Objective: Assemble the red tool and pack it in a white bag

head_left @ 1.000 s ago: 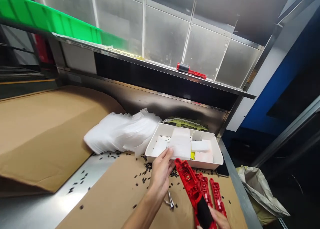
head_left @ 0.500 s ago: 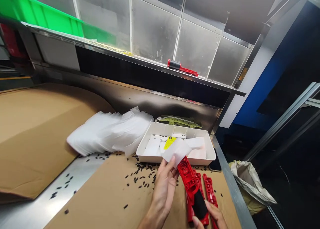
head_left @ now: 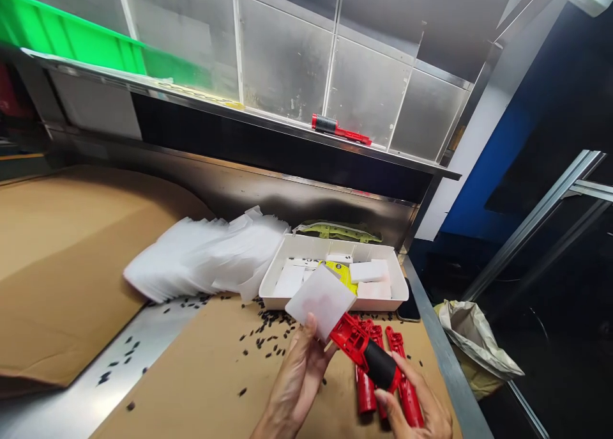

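My left hand point(head_left: 295, 380) pinches a thin white sheet point(head_left: 321, 300) between thumb and fingers, lifted above the cardboard in front of the white tray point(head_left: 272, 283). My right hand point(head_left: 417, 410) grips a red plastic tool part with a black grip point(head_left: 368, 351), tilted so that its red end touches the sheet's lower edge. Two or three more red parts point(head_left: 407, 388) lie on the cardboard beneath it. The tray holds white pads and a yellow label point(head_left: 343, 272).
A fanned stack of white sheets point(head_left: 201, 260) lies left of the tray. Small black bits point(head_left: 268, 333) are scattered over the brown cardboard point(head_left: 201, 375). Another red and black tool point(head_left: 338, 129) rests on the metal shelf, with a green bin point(head_left: 71, 36) further left. A bag point(head_left: 474, 340) hangs right of the bench.
My left hand took a white sheet out of the tray and drew it back toward me. My right hand tilted the red part until its tip met the sheet.
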Available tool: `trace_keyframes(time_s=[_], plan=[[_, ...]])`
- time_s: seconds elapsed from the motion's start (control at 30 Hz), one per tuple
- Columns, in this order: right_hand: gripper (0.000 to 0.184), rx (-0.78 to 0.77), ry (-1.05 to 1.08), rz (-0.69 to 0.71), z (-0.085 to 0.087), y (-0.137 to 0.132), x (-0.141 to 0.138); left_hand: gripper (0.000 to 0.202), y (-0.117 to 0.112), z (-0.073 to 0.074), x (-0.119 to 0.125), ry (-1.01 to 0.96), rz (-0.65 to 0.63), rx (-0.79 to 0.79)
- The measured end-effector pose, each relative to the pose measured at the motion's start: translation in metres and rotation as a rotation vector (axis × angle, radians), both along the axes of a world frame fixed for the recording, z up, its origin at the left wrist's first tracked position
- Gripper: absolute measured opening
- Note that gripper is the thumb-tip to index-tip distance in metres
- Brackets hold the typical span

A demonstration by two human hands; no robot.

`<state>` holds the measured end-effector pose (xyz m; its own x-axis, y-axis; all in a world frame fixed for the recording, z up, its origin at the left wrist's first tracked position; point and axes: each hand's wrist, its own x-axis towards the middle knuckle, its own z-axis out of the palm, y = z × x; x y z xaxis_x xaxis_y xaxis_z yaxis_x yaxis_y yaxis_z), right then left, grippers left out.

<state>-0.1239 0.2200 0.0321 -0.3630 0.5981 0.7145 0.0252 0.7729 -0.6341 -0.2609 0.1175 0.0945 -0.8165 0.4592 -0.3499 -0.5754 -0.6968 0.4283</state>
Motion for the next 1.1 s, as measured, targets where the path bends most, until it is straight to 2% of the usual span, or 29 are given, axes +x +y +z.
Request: trace_keyframes(time_s=[0.2, 0.3, 0.33, 0.43, 0.5, 0.63, 0.7, 0.83, 0.93, 1.0, 1.07, 1.1], plan=[[0.035, 0.066, 0.044, 0.145, 0.015, 0.0, -0.012, 0.017, -0.002, -0.029, 0.01, -0.01, 0.004, 0.007], [0.037, 0.07, 0.018, 0.139, 0.022, -0.005, -0.016, 0.007, -0.003, -0.04, 0.016, 0.012, -0.023, 0.027], [0.038, 0.072, 0.006, 0.131, 0.024, -0.007, -0.016, 0.012, -0.003, -0.041, 0.019, 0.026, -0.037, 0.03], [0.037, 0.11, -0.021, 0.121, 0.029, -0.01, -0.018, 0.039, -0.006, -0.038, 0.028, 0.076, -0.09, 0.029], [0.032, 0.164, -0.04, 0.133, 0.033, -0.011, -0.019, 0.048, -0.008, -0.036, 0.035, 0.102, -0.117, 0.023], [0.029, 0.345, -0.111, 0.224, 0.045, -0.011, -0.021, 0.045, -0.014, -0.036, 0.045, 0.107, -0.15, 0.032], [0.029, 0.365, -0.16, 0.264, 0.054, -0.014, -0.022, 0.042, -0.017, -0.038, 0.047, 0.087, -0.167, 0.065], [0.027, 0.283, -0.335, 0.398, 0.082, -0.027, -0.024, 0.048, -0.025, -0.038, 0.049, 0.019, -0.232, 0.18], [0.025, 0.255, -0.436, 0.523, 0.108, -0.038, -0.026, 0.05, -0.036, -0.031, 0.058, 0.009, -0.32, 0.285], [0.031, 0.295, -0.462, 0.556, 0.125, -0.045, -0.028, 0.053, -0.048, -0.022, 0.069, 0.037, -0.401, 0.337], [0.034, 0.367, -0.485, 0.559, 0.141, -0.051, -0.03, 0.069, -0.063, -0.013, 0.084, 0.064, -0.506, 0.363], [0.033, 0.402, -0.498, 0.561, 0.149, -0.053, -0.03, 0.078, -0.072, -0.009, 0.092, 0.119, -0.541, 0.307]])
